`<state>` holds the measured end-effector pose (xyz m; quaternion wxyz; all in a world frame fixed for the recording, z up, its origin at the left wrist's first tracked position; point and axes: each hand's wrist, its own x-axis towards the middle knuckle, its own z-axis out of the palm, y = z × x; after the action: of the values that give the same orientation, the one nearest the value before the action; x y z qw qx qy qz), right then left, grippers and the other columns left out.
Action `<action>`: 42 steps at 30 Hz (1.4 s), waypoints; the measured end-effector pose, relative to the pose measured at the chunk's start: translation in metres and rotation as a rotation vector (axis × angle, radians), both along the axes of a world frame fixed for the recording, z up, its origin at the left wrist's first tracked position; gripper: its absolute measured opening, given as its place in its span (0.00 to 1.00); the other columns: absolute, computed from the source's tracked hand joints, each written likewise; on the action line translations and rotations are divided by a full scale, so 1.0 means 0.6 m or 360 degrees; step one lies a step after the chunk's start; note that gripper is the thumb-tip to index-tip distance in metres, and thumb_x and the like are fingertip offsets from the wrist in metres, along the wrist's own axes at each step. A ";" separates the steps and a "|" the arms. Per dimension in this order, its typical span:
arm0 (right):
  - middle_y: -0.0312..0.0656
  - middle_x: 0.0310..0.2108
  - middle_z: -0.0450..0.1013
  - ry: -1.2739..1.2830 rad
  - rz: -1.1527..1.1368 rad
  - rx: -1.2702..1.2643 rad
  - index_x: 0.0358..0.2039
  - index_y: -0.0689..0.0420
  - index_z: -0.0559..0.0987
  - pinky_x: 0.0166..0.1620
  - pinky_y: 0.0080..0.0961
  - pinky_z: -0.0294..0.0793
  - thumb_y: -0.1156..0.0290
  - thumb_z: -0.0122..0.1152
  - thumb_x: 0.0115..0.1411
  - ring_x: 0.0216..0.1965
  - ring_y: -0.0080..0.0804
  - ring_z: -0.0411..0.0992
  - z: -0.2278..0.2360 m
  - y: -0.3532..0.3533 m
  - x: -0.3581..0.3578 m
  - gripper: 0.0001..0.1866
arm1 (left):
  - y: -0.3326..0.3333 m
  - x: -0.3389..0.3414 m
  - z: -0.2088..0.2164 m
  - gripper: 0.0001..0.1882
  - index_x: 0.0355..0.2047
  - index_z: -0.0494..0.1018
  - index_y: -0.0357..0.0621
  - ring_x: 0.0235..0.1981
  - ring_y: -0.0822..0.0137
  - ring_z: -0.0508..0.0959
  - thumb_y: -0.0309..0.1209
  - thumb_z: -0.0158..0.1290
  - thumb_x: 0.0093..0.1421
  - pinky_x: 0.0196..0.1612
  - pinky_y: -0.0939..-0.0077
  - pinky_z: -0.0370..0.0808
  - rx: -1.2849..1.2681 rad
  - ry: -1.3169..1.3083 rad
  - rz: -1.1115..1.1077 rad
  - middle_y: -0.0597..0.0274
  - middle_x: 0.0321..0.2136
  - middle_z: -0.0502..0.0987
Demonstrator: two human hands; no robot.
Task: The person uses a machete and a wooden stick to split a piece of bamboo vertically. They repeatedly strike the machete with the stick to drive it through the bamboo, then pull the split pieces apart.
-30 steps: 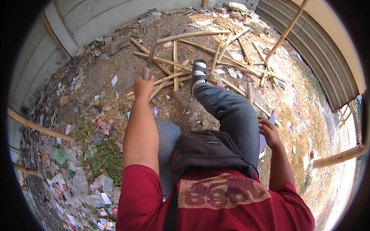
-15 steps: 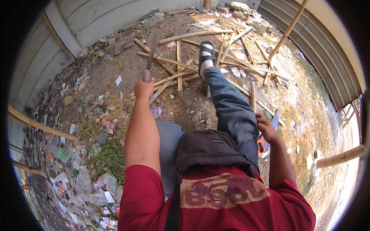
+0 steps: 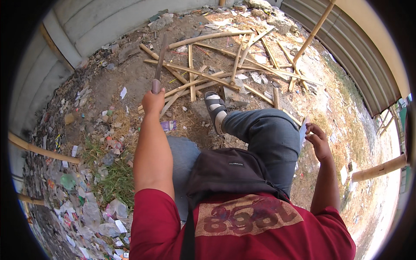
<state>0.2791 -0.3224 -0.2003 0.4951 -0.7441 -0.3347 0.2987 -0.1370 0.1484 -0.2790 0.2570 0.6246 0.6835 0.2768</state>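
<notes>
My left hand (image 3: 153, 102) is closed round the wooden handle of a machete (image 3: 160, 60). Its long dark blade points away from me, in front of the bamboo strips (image 3: 190, 71) on the ground. My right hand (image 3: 318, 138) is beside my bent right knee, with its fingers loosely curled and a gap between thumb and forefinger. Its fingertips overlap the pale blade of a handsaw (image 3: 303, 132); I cannot tell whether they touch. Most of the saw is hidden behind my leg.
Bamboo strips and a curved bamboo pole (image 3: 208, 37) lie crossed beyond my sandalled foot (image 3: 215, 110). Plastic litter (image 3: 93, 208) covers the ground at left. Bamboo props (image 3: 381, 168) jut in from the sides. A grey wall (image 3: 108, 21) and a corrugated sheet (image 3: 346, 52) stand behind.
My right foot has drawn back from the bamboo pile, and the knee has bent outward. My right hand has moved right, away from the thigh. The machete stays in my left hand.
</notes>
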 end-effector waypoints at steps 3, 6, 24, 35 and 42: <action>0.44 0.57 0.68 -0.0142 0.0057 0.0077 0.35 0.57 0.77 0.63 0.33 0.57 0.69 0.59 0.55 0.62 0.36 0.62 0.015 0.048 0.041 0.08 | -0.002 0.005 0.001 0.28 0.40 0.79 0.36 0.43 0.42 0.82 0.52 0.61 0.57 0.46 0.53 0.76 0.0063 0.0037 -0.0044 0.41 0.37 0.82; 0.44 0.57 0.69 -0.0328 0.0167 0.0088 0.34 0.57 0.77 0.64 0.33 0.57 0.69 0.61 0.56 0.62 0.37 0.64 0.015 0.138 0.061 0.07 | -0.005 0.008 0.003 0.27 0.38 0.80 0.36 0.42 0.42 0.82 0.52 0.61 0.57 0.45 0.53 0.76 0.0044 -0.0002 -0.0054 0.41 0.37 0.82; 0.45 0.40 0.77 -0.0058 0.0244 -0.0710 0.49 0.54 0.77 0.43 0.35 0.77 0.59 0.62 0.56 0.40 0.34 0.75 -0.263 0.711 0.136 0.22 | 0.056 0.062 -0.021 0.23 0.33 0.77 0.35 0.30 0.50 0.81 0.48 0.62 0.59 0.37 0.57 0.74 0.0054 -0.0104 0.0148 0.48 0.26 0.80; 0.57 0.50 0.74 -0.1003 0.0424 -0.0465 0.65 0.43 0.68 0.60 0.45 0.69 0.69 0.60 0.55 0.55 0.56 0.71 -0.465 0.761 0.122 0.34 | 0.104 0.119 -0.044 0.21 0.31 0.75 0.35 0.26 0.60 0.76 0.44 0.63 0.61 0.33 0.62 0.72 0.0018 0.0016 0.0126 0.55 0.23 0.77; 0.47 0.50 0.79 -0.1275 0.0723 -0.0562 0.58 0.46 0.77 0.60 0.42 0.70 0.77 0.56 0.55 0.59 0.55 0.68 -0.438 0.802 0.127 0.27 | 0.107 0.118 -0.052 0.21 0.32 0.75 0.36 0.25 0.63 0.75 0.45 0.63 0.61 0.33 0.64 0.72 -0.0007 -0.0040 0.0077 0.56 0.23 0.77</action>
<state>0.3555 0.1585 -0.4629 0.1161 -0.7813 -0.5968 0.1415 -0.0664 0.2129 -0.3101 0.2603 0.6037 0.6958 0.2892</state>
